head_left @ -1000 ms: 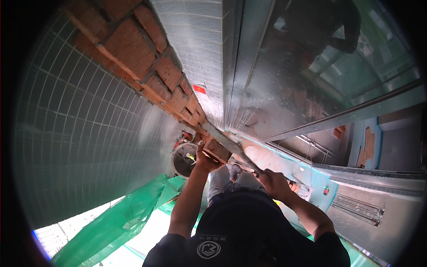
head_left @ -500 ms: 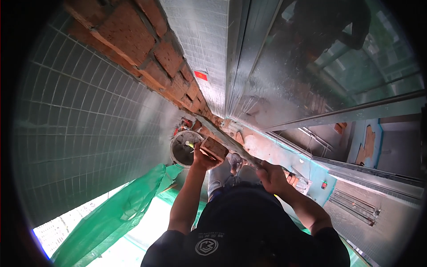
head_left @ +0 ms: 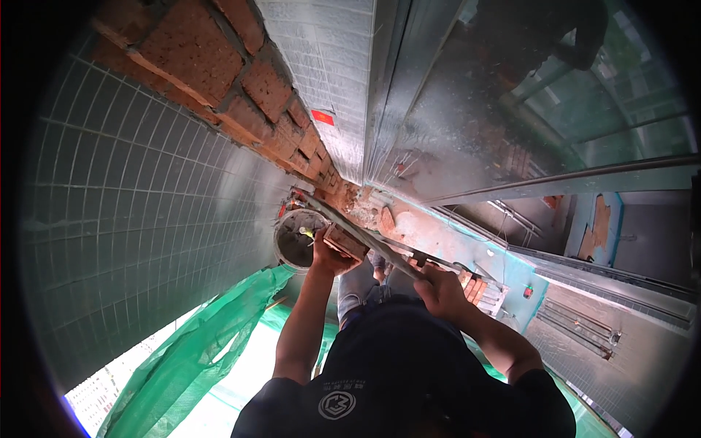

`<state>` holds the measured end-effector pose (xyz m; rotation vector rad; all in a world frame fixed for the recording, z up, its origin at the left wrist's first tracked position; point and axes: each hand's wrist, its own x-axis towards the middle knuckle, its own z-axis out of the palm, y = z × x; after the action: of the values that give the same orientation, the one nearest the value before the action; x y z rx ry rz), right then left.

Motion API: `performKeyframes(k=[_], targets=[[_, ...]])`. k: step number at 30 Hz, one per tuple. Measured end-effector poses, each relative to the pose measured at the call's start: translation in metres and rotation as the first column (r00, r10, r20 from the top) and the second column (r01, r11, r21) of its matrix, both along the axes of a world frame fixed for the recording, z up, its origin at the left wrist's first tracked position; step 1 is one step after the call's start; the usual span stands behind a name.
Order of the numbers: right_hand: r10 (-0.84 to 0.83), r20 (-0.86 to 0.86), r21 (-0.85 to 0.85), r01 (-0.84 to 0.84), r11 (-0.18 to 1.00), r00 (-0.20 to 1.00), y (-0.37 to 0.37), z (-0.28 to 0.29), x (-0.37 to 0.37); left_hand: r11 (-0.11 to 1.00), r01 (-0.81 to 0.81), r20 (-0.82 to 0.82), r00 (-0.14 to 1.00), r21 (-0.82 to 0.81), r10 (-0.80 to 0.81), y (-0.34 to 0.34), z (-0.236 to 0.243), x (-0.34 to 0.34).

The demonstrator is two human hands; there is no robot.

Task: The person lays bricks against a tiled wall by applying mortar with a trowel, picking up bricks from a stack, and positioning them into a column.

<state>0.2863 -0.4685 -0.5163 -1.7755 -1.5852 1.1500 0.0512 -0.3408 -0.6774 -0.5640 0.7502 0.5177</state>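
My left hand (head_left: 328, 258) is closed around a reddish-brown brick (head_left: 345, 241), holding it up in front of my legs. In my right hand (head_left: 444, 292) is the end of a long, narrow grey bar (head_left: 388, 253) that looks smeared with mortar. The bar slants away to the far left and passes over the brick's far edge; whether they touch I cannot tell. Just left of the brick stands a round bucket (head_left: 278, 244) with grey mortar inside. A yellow-green piece (head_left: 307, 232) shows over the mortar, beside my left fingers.
A brick wall (head_left: 193, 55) rises at the far left, beside a grey tiled wall (head_left: 139, 190). Green netting (head_left: 197, 358) hangs at the lower left. Glass panels (head_left: 504, 124) stand on the right. Several stacked bricks (head_left: 475, 290) lie beyond my right hand.
The bar has shifted left, closer to the brick, and appears narrower. My right hand has moved slightly left and down. My left hand still grips the brick. The whole view has tilted slightly.
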Motion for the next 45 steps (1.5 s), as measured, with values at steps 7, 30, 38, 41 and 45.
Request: performKeyframes(k=[7,30,38,41,45], targets=[[-0.029,0.182,0.012,0.027,1.000,0.983,-0.016,-0.054,-0.005,0.997,0.002,0.032,0.999,0.076,-0.005,0.004,0.023,0.005],[0.109,0.146,-0.071,-0.100,0.992,0.983,0.001,-0.049,-0.021,0.947,-0.144,0.311,0.949,0.288,0.050,-0.026,-0.039,-0.017],[0.058,0.073,-0.030,-0.056,0.998,0.996,0.009,-0.020,-0.018,0.990,-0.101,0.335,0.940,0.101,0.062,-0.028,-0.046,-0.023],[0.060,-0.055,0.052,-0.058,0.997,0.997,0.009,-0.027,-0.024,0.905,-0.001,0.059,0.998,0.426,-0.026,-0.031,-0.051,-0.022],[0.108,0.280,-0.189,-0.056,0.980,0.954,-0.007,-0.075,-0.016,0.999,-0.037,-0.008,0.999,-0.013,0.037,-0.020,-0.030,-0.011]])
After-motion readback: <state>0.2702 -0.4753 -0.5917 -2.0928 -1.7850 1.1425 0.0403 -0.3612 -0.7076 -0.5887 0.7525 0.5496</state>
